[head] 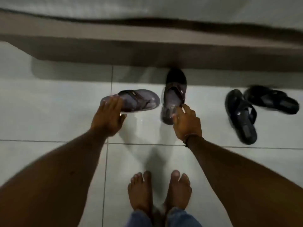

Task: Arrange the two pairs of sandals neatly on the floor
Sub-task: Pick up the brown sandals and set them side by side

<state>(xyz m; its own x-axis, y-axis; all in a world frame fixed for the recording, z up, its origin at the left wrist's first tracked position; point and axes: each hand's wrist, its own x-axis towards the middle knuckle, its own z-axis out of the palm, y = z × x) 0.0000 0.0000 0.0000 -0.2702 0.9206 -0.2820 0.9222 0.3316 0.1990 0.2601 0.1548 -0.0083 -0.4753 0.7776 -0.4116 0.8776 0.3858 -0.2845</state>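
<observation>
Two grey-brown sandals lie on the white tiled floor. One sandal (139, 99) lies sideways at centre left. My left hand (108, 115) is spread over its heel end, fingers apart. The other grey-brown sandal (173, 95) points away from me, its toe under the ledge's shadow. My right hand (186, 123) touches its near end with the fingertips; a firm grip does not show. To the right, two black sandals lie askew and touching: one (241, 115) runs toward me, the other (272, 99) lies sideways behind it.
A low brown ledge (147, 51) with a pale surface above it runs across the far side. My bare feet (159, 190) stand on the tiles near the bottom centre. Bare tile lies to the left of the sandals.
</observation>
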